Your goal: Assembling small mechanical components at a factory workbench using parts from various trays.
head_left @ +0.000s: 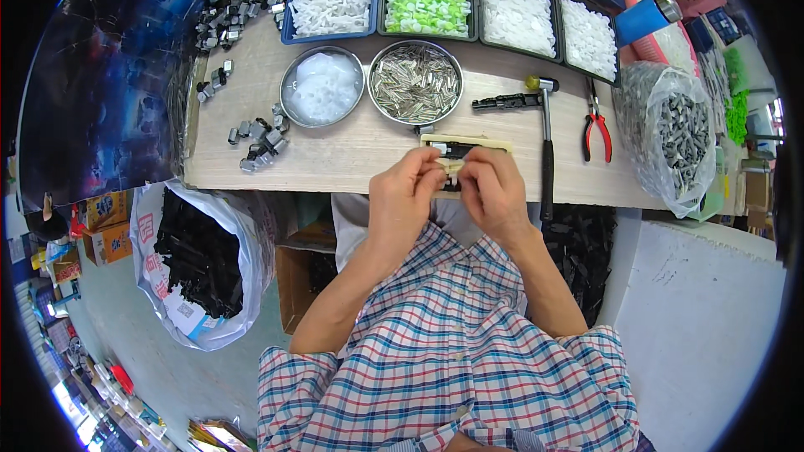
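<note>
Both hands meet at the near edge of the wooden counter (352, 155), right over a small pale jig block (466, 146) with a dark part seated in it. The left hand (404, 192) and the right hand (494, 188) are each closed to a pinch, fingertips together on a small black-and-pale piece (453, 174) held between them; what exactly it is I cannot tell, since the fingers cover most of it.

The risk I see is a slip. The piece is tiny and held at the very lip of the counter, so a fumble would probably send it down into the lap or the floor below, among the sack of black parts (201, 259). Because the fingers hide the joint, a crooked fit could also go unnoticed.

Just beyond, the round tin of metal pins (416, 82) and the dish of clear white pieces (322, 86) sit close; a jerked elbow or wrist could scatter them. The hammer (546, 142) lies just right of the jig, its handle reaching the near edge, and could be knocked off.
</note>
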Action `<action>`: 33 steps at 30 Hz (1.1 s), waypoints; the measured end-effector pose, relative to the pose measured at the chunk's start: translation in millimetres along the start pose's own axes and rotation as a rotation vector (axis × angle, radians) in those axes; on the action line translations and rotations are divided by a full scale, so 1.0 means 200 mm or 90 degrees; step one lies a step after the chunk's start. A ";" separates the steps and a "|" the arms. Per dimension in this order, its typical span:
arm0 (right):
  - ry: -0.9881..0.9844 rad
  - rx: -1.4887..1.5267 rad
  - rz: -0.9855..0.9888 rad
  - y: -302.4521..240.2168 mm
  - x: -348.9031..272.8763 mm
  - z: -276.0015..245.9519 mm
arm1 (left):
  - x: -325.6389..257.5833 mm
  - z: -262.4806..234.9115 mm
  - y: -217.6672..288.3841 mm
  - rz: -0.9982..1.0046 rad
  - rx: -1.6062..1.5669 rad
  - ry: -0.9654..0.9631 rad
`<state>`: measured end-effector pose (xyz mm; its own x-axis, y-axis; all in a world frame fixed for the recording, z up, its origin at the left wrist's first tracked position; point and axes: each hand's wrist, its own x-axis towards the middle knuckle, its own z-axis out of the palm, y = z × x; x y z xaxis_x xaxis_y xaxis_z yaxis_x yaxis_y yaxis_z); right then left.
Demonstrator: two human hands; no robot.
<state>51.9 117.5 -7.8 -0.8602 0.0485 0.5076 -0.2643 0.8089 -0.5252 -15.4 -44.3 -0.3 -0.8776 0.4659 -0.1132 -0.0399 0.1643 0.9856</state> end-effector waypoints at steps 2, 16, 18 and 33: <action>-0.008 -0.034 0.003 0.05 0.03 0.01 | 0.01 -0.03 0.01 0.065 0.102 0.039; -0.094 -0.074 0.013 0.17 0.07 0.07 | 0.11 0.04 -0.20 0.516 0.421 0.003; -0.120 -0.076 0.008 0.16 0.10 0.04 | 0.11 0.04 -0.17 0.528 0.480 -0.021; 0.010 -0.223 0.157 0.56 0.84 0.24 | 0.06 0.04 -0.06 0.369 0.213 0.008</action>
<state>-142.1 187.4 -13.9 -0.8716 0.2724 0.4077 0.1154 0.9221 -0.3694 -21.8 -34.8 -15.0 -0.7176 0.5506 0.4266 0.5888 0.1524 0.7938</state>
